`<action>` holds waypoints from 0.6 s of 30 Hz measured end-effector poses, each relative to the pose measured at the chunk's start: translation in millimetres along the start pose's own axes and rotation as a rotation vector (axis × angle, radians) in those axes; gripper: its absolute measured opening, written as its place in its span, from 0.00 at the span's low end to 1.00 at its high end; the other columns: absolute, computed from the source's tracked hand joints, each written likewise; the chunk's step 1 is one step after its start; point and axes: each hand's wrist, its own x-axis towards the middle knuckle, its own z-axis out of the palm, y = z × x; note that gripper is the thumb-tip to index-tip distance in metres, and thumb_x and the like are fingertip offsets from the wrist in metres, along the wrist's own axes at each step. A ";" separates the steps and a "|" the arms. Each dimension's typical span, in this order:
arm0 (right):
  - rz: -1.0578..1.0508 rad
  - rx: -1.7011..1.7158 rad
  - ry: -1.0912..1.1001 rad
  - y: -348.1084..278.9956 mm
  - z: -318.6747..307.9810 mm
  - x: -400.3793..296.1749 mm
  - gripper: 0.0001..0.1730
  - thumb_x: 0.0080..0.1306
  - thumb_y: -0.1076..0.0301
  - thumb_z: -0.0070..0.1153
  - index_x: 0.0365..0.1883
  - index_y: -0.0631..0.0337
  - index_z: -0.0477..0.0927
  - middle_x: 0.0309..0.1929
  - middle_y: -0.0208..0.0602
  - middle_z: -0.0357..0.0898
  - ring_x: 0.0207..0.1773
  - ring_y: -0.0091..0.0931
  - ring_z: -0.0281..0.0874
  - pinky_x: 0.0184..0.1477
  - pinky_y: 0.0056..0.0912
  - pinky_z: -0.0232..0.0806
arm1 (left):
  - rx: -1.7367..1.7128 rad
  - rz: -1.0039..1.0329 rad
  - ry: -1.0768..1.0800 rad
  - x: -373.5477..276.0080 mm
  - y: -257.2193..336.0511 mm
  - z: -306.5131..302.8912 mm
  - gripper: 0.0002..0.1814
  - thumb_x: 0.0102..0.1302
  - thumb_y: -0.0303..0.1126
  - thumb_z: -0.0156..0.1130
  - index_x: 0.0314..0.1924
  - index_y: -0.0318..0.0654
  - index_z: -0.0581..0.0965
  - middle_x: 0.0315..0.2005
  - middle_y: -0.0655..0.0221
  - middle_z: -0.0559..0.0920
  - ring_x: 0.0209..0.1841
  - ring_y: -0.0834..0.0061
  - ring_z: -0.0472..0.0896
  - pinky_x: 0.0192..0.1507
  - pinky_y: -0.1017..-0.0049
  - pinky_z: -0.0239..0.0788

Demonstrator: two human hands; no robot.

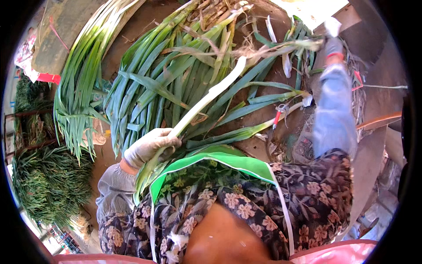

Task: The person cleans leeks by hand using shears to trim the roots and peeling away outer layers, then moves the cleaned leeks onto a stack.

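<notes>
My left hand (153, 147), in a pale work glove, is closed round a scallion stalk (211, 94); its white end points up and right, and its green leaves hang below the hand beside the green apron (227, 160). My right hand (333, 46), gloved and blurred, is stretched out at the upper right, close to blurred pale plant strips (306, 44). Whether it holds them I cannot tell. A large heap of green scallions (165, 72) lies in front of me, with dry outer leaves and roots on top.
Another scallion bundle (89, 56) lies over a board (52, 36) at the left. A red-handled tool (277, 116) is right of centre. A big pile of scallions (52, 181) stands far left. A pink strap (357, 79) and an orange strip (379, 118) are at right.
</notes>
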 end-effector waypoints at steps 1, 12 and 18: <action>-0.125 -0.256 0.070 -11.1 -22.2 12.4 0.15 0.73 0.59 0.50 0.42 0.63 0.80 0.36 0.36 0.76 0.39 0.31 0.75 0.45 0.31 0.71 | 0.061 0.039 0.023 9.5 -2.1 -1.2 0.20 0.63 0.42 0.70 0.45 0.36 0.76 0.30 0.71 0.80 0.21 0.85 0.72 0.23 0.83 0.63; -0.054 -0.448 0.057 139.1 20.1 -278.7 0.28 0.56 0.48 0.71 0.45 0.60 0.81 0.38 0.54 0.84 0.43 0.48 0.83 0.45 0.49 0.74 | 0.717 0.392 0.072 147.0 42.9 49.0 0.20 0.59 0.40 0.66 0.44 0.31 0.77 0.29 0.70 0.78 0.32 0.78 0.75 0.37 0.75 0.68; 0.044 -0.811 0.069 208.4 50.5 -396.5 0.22 0.59 0.64 0.65 0.52 0.57 0.77 0.43 0.51 0.82 0.46 0.47 0.82 0.45 0.49 0.73 | 0.852 0.279 -0.049 278.4 1.1 89.3 0.19 0.60 0.37 0.66 0.44 0.28 0.77 0.30 0.63 0.81 0.32 0.72 0.79 0.36 0.70 0.72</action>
